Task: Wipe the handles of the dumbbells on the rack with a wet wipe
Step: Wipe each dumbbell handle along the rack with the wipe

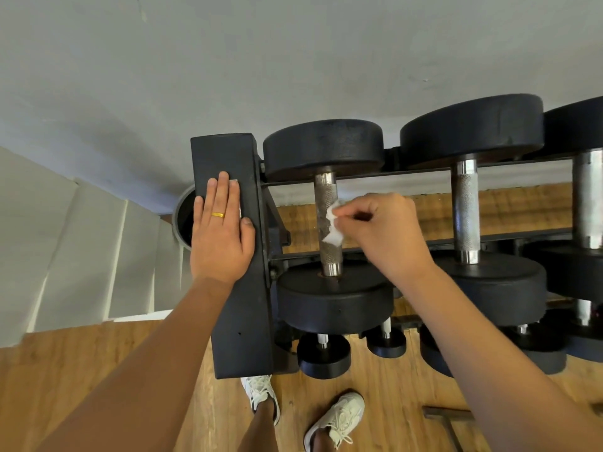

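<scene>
A black dumbbell rack stands against a grey wall, seen from above. Its leftmost top dumbbell has a knurled metal handle between two black round weights. My right hand pinches a crumpled white wet wipe against the right side of that handle, near its middle. My left hand lies flat, fingers straight, on top of the rack's left end post. A second dumbbell's handle and a third dumbbell's handle lie to the right on the same tier.
Smaller dumbbells sit on lower tiers. Below are a wooden floor and my two white trainers. A round dark bin stands left of the rack. White steps rise at the left.
</scene>
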